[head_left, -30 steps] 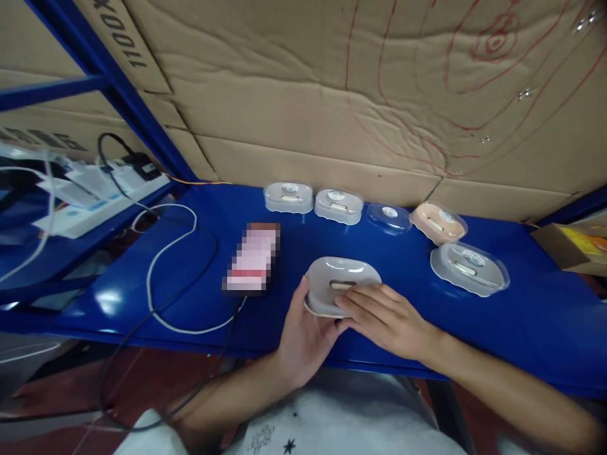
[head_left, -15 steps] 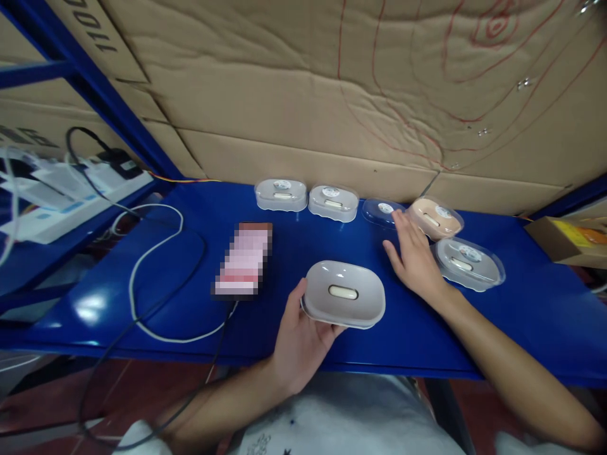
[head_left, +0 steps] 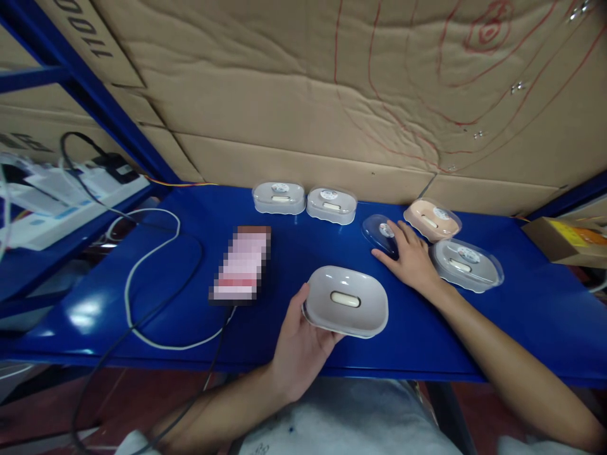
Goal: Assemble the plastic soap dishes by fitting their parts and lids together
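Since half a second ago, the clear lid has moved a little nearer to the person, and the right hand has come onto it. Fingers and thumb of this hand touch the lid, but whether they clamp it firmly, one cannot tell. The two hands are well apart. Meanwhile the left hand grips the left and lower side of the grey dish, holding it with its hollow facing the camera, a pale oblong piece in its middle. Behind the right hand, on the blue desk, stands a peach box; a phone, its screen blurred, lies to the left of the dish.
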Action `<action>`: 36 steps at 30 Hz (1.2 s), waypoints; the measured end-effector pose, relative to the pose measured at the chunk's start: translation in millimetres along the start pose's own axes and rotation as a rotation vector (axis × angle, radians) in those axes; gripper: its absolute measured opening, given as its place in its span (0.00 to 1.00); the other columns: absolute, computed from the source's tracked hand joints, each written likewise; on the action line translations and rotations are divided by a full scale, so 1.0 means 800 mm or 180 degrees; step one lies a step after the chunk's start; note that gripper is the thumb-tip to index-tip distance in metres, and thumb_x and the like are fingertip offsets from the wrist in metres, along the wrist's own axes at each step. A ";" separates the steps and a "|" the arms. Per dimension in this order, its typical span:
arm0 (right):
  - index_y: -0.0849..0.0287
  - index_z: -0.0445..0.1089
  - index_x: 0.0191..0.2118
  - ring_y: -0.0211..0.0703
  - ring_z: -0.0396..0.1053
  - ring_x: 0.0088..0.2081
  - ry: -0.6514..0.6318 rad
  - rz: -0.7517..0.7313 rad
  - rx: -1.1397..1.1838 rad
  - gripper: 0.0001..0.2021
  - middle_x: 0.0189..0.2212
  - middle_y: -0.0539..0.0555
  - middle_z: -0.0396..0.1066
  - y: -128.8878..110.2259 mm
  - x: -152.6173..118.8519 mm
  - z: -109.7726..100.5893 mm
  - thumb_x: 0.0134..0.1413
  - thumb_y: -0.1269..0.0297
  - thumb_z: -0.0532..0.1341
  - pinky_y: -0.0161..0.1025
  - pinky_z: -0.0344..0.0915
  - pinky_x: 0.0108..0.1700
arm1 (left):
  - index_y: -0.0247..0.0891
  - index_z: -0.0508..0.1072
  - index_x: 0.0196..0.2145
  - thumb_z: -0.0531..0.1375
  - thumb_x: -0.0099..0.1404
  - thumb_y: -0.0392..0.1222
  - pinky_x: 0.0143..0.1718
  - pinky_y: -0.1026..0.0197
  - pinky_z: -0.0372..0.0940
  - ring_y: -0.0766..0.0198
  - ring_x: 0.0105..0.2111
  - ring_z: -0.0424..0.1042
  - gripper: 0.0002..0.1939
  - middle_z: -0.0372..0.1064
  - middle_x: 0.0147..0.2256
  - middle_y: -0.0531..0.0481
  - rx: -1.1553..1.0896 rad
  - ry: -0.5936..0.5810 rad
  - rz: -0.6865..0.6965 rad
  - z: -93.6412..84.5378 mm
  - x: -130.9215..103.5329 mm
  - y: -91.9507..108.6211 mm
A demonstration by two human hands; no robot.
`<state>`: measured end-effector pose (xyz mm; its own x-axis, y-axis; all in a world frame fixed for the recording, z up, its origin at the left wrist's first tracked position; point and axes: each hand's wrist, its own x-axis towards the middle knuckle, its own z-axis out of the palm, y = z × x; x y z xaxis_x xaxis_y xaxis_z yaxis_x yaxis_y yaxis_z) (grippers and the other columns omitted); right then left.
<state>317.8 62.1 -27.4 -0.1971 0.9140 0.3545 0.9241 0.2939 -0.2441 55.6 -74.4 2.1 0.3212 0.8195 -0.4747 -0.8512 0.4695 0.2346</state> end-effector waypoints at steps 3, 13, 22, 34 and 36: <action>0.57 0.65 0.69 0.69 0.65 0.68 0.0096 -0.0042 0.0528 0.34 0.67 0.69 0.66 -0.009 -0.004 -0.013 0.66 0.42 0.63 0.70 0.63 0.66 | 0.38 0.78 0.55 0.61 0.76 0.51 0.49 0.54 0.76 0.52 0.49 0.80 0.17 0.83 0.49 0.46 0.0021 0.0009 0.0000 -0.001 0.000 0.000; 0.50 0.56 0.74 0.63 0.60 0.71 -0.0607 -0.1735 0.1436 0.36 0.72 0.65 0.58 -0.098 -0.072 -0.068 0.67 0.45 0.64 0.61 0.65 0.68 | 0.37 0.74 0.63 0.54 0.78 0.61 0.58 0.44 0.71 0.43 0.59 0.75 0.30 0.78 0.57 0.38 0.0345 -0.0571 0.0050 -0.003 0.001 -0.003; 0.49 0.53 0.76 0.62 0.57 0.73 -0.0753 -0.1853 0.1350 0.37 0.74 0.63 0.55 -0.091 -0.067 -0.058 0.68 0.50 0.65 0.62 0.64 0.70 | 0.37 0.75 0.62 0.54 0.78 0.62 0.54 0.48 0.73 0.45 0.57 0.75 0.30 0.77 0.58 0.38 0.0318 -0.0492 0.0019 -0.008 0.001 -0.002; 0.50 0.51 0.76 0.64 0.56 0.74 -0.0694 -0.1917 0.1191 0.38 0.74 0.65 0.54 -0.098 -0.073 -0.061 0.68 0.53 0.66 0.65 0.64 0.70 | 0.38 0.75 0.62 0.54 0.78 0.60 0.54 0.50 0.73 0.48 0.57 0.75 0.28 0.78 0.57 0.40 0.0210 -0.0403 -0.0008 -0.003 0.000 -0.001; 0.51 0.52 0.76 0.64 0.55 0.74 -0.0691 -0.1940 0.1195 0.38 0.74 0.66 0.54 -0.098 -0.072 -0.060 0.68 0.53 0.66 0.65 0.63 0.70 | 0.38 0.75 0.62 0.54 0.78 0.60 0.55 0.50 0.72 0.48 0.57 0.75 0.27 0.78 0.57 0.40 0.0182 -0.0402 -0.0015 -0.002 -0.001 -0.001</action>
<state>272.7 -27.1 14.5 -0.7347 0.5818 0.3488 0.4642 0.8062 -0.3670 55.4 -75.8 0.5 0.3779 0.8504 -0.3661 -0.8256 0.4885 0.2824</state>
